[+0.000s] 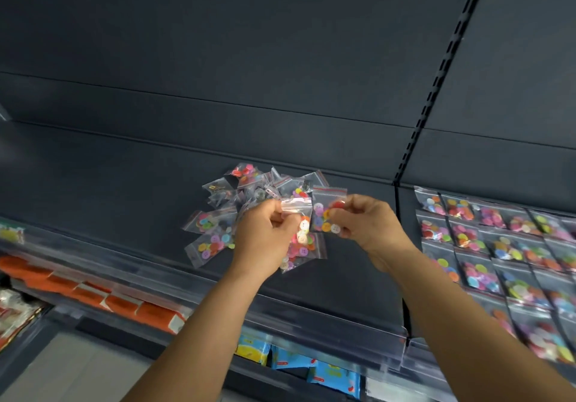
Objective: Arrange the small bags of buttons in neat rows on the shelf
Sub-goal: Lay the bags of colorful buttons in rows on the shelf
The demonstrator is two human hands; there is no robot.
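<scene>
Bags: pile (249,214) mid-shelf (124,183), rows (498,246) at right end | left hand (265,239) pinches one bag (300,230) | right hand (367,224) pinches another (324,211), probably separating them for the rows

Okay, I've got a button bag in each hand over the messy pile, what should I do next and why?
Probably carry the right hand's bag to the neat rows on the right; that hand is nearer, while the left hand holds its bag above the pile.
</scene>
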